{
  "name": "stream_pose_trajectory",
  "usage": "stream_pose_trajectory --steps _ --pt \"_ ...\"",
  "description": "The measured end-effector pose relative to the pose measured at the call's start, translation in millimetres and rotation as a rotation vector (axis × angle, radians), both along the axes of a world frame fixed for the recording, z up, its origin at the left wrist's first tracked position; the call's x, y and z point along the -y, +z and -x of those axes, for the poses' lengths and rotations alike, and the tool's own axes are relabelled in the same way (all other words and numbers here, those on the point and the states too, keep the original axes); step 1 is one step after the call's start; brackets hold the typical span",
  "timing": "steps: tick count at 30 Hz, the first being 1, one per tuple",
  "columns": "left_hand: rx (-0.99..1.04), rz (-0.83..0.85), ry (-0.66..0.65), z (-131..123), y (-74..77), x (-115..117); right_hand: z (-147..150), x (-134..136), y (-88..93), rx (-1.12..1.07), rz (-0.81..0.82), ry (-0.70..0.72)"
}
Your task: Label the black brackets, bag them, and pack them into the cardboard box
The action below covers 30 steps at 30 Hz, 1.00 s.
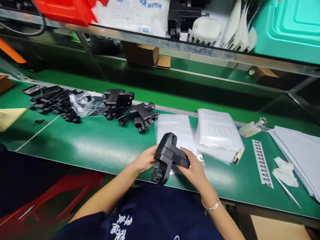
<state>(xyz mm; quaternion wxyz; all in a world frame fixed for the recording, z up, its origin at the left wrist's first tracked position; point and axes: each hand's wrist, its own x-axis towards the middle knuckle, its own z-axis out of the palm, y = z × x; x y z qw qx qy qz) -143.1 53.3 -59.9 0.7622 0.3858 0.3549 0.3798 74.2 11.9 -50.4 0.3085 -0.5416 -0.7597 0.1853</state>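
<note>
Item in hand: a black plastic housing (170, 156), T-shaped, being held above the near edge of the green bench mat (100, 143), just in front of the person's body. Its long axis is running diagonally, from the ribbed lower end near the person's lap up and away toward the rounded top end, which is pointing toward the far side of the bench and slightly right. A shorter arm is branching off to the right, toward the right palm.

Left hand (145, 159): closing around the left flank of the housing, fingers wrapping its side. Right hand (193, 168): cupping the right arm of the housing from below and behind, fingers curled against it; a bracelet (211, 206) is sitting on that wrist.

Lying on the mat beyond the hands:
- a flat clear bag (175, 128), directly behind the housing;
- a stack of clear bags (217, 131), just right of it;
- two more black housings (130, 108), side by side, well to the far left;
- a heap of small black parts (53, 103) with a crumpled plastic bag (83, 103) beside it, further left;
- a small bottle (252, 128) on its side;
- a strip of labels (261, 165);
- a crumpled white wipe (285, 171), near the right edge.
</note>
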Motion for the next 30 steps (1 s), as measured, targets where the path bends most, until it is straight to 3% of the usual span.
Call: stream_pose_trajectory --steps 3,6,8,10,13,15,21,26,28,30 --pt "-0.031 0.031 -0.077 0 7.7 -14 -27 2 5.8 0.143 -0.078 0.042" --pt "-0.207 -0.091 0.061 -14 4.4 -20 -41 -4 14.0 0.12 -0.023 0.086" --pt "-0.281 -0.157 0.157 -23 1.5 -20 -49 -10 15.0 -0.072 0.079 0.052" --pt "-0.315 -0.222 0.199 -26 1.5 -20 -55 -17 10.8 -0.355 0.245 -0.069" --pt "-0.37 -0.338 0.178 -23 6.1 -23 -59 -28 -0.3 -0.718 0.537 -0.189" --pt "-0.398 -0.397 0.155 -21 9.3 -27 -57 -33 -5.1 -0.826 0.613 -0.18" --pt "-0.334 -0.277 0.201 -29 9.8 -37 -61 -36 -1.4 -0.548 0.248 -0.129" --pt "-0.361 -0.395 0.162 -31 8.5 -38 -66 -41 -5.1 -0.714 0.411 -0.095" --pt "-0.359 -0.329 0.168 -33 9.3 -40 -67 -40 -4.7 -0.646 0.344 -0.121" --pt "-0.299 -0.19 0.165 -35 10.3 -43 -68 -38 -2.9 -0.494 0.17 -0.118"
